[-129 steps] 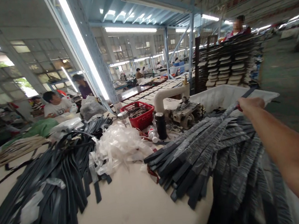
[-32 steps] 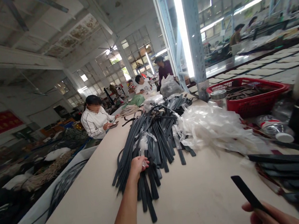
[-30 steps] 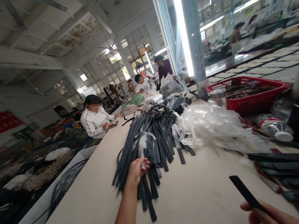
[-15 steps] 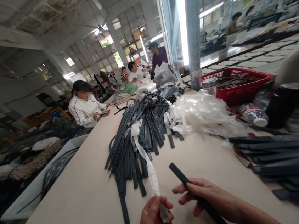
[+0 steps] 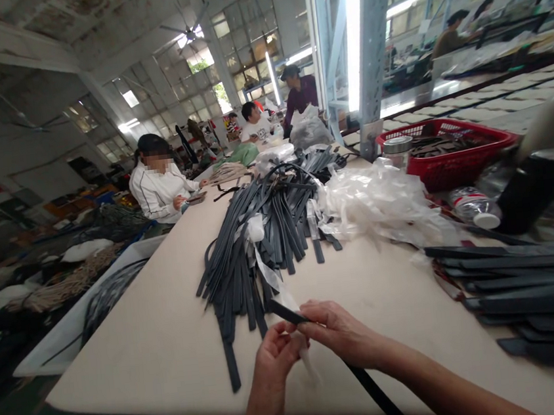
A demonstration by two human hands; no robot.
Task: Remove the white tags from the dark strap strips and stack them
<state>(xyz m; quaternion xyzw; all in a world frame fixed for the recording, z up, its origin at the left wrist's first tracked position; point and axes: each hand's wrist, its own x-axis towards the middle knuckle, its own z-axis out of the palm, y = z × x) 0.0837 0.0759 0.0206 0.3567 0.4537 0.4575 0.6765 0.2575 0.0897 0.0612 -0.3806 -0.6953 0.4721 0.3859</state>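
My right hand [image 5: 337, 333] grips a dark flat strap [image 5: 287, 312] near its end; the rest of the strap trails below the hand to the bottom edge. My left hand [image 5: 277, 353] is closed on a thin, translucent white plastic strip [image 5: 270, 275], whose loose end hangs below the fingers. Both hands meet, with the strap's end lying across the plastic strip. Beyond them a heap of dark straps [image 5: 242, 257] lies on the pale table [image 5: 172, 337], and the plastic strip runs back onto that heap.
Crumpled clear plastic [image 5: 375, 197] lies right of the heap. Stacked dark straps [image 5: 528, 296], a plastic bottle [image 5: 475, 206], a black flask [image 5: 535, 190] and a red basket [image 5: 455, 165] line the right side. A white bin [image 5: 63, 342] stands left. A person in white [image 5: 158, 183] sits across the table.
My right hand has moved left with the strap, bringing its end onto the plastic strip at my left hand. The hands were apart before. The view has shifted slightly.
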